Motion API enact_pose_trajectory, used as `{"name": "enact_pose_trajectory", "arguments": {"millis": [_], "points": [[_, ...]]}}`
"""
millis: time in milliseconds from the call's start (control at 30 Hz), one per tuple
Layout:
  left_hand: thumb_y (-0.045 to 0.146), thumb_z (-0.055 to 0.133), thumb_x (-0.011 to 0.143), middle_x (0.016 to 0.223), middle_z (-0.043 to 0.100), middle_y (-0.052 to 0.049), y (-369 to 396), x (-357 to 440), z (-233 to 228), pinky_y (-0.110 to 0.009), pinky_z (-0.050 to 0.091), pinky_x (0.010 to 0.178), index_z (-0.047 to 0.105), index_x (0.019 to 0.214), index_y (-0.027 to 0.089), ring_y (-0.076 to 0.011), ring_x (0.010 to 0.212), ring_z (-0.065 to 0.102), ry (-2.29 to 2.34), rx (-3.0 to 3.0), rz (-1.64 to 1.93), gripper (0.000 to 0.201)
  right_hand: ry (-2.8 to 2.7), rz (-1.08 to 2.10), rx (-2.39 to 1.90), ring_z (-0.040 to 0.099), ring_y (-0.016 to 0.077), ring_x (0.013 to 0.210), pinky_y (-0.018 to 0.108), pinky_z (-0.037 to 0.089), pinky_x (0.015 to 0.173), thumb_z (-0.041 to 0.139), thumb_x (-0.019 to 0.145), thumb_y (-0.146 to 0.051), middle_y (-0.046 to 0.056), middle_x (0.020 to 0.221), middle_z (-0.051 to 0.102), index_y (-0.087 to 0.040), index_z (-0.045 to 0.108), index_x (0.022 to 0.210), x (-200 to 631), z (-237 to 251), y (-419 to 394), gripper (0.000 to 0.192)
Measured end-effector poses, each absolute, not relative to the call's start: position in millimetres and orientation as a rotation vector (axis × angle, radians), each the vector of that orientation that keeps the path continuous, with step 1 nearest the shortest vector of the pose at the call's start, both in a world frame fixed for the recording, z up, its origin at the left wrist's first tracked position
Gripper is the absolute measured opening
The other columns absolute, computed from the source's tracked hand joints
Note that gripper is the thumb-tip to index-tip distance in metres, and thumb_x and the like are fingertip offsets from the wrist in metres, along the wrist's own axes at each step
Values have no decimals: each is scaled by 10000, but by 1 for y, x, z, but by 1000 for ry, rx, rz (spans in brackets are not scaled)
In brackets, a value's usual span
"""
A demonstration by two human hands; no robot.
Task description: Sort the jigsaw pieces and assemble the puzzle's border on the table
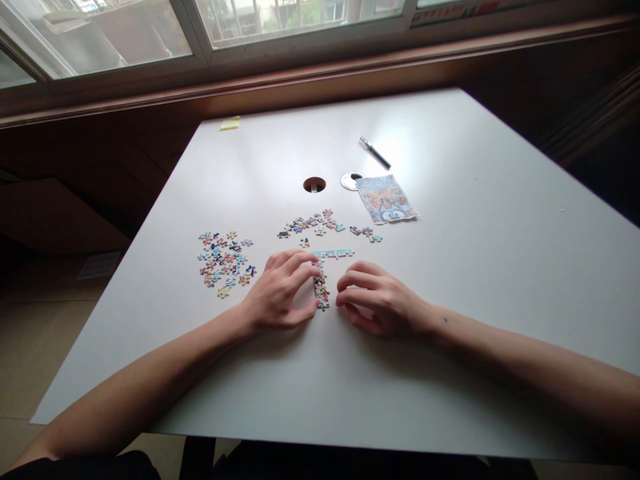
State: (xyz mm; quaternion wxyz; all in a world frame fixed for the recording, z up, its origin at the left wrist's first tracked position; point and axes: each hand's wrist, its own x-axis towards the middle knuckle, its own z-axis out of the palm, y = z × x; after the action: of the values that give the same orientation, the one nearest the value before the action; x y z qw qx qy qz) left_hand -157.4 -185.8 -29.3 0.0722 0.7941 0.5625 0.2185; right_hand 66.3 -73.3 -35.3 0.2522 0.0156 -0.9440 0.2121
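The joined puzzle strip (321, 288), flat glossy card with knobbly edges, runs lengthwise away from the person, well short of the cable hole (314, 185). Left hand (280, 293) and right hand (377, 300), fingers loosely curled and holding nothing, flank it, fingertips touching.

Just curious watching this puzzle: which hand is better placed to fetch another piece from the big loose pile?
Probably the left hand. The loose pile lies just beyond its knuckles, on its own side. The right hand sits across the joined strip and would have to cross over it.
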Motion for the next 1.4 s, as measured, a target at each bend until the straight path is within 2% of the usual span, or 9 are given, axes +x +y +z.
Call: {"name": "enact_pose_trajectory", "arguments": {"millis": [133,400,567,667,933,1167,1400], "points": [[422,633,852,1379,564,-106,-185,-155,-28,-457,317,1122,542,1225,216,-300,1349,432,1764,2377,595,436,-2555,577,44,544,216,944,390,503,871,596,818,-69,57,994,708,-206,644,950,67,-37,-73,196],[431,600,870,1393,570,-99,-185,-155,-29,-460,300,1129,559,1216,219,-302,1355,438,1765,2392,568,407,-2627,541,112,496,268,1221,439,451,1018,596,802,-72,67,1242,688,-203,645,1171,70,-39,-72,395],[371,563,879,1472,513,-104,-185,-157,-28,-477,281,1141,551,1257,212,-311,1398,393,1757,2392,558,410,-2667,465,102,497,274,1225,462,432,1014,597,829,-111,72,1261,683,-213,652,1165,70,-41,-72,356],[390,578,871,1454,529,-100,-185,-156,-28,-485,273,1147,559,1249,217,-313,1391,399,1755,2393,543,416,-2681,438,101,489,281,1238,473,434,1008,597,840,-122,84,1271,676,-213,643,1184,70,-41,-72,359],[362,558,882,1448,533,-90,-185,-157,-28,-488,272,1146,564,1242,218,-301,1388,399,1751,2399,512,388,-2592,582,94,525,237,1206,413,472,1009,561,846,-81,96,1213,694,-199,637,1156,68,-39,-71,340],[433,584,882,1443,536,-92,-185,-155,-29,-491,278,1147,570,1231,227,-306,1389,398,1769,2394,523,406,-2655,518,145,501,267,1209,465,455,1003,561,873,-106,111,1272,661,-197,631,1215,70,-40,-71,360],[426,594,879,1437,538,-93,-185,-155,-28,-484,278,1155,570,1226,224,-303,1380,405,1766,2394,531,402,-2778,406,126,488,278,1236,470,438,1011,507,943,-141,128,1318,630,-171,605,1259,71,-37,-75,332]]}}
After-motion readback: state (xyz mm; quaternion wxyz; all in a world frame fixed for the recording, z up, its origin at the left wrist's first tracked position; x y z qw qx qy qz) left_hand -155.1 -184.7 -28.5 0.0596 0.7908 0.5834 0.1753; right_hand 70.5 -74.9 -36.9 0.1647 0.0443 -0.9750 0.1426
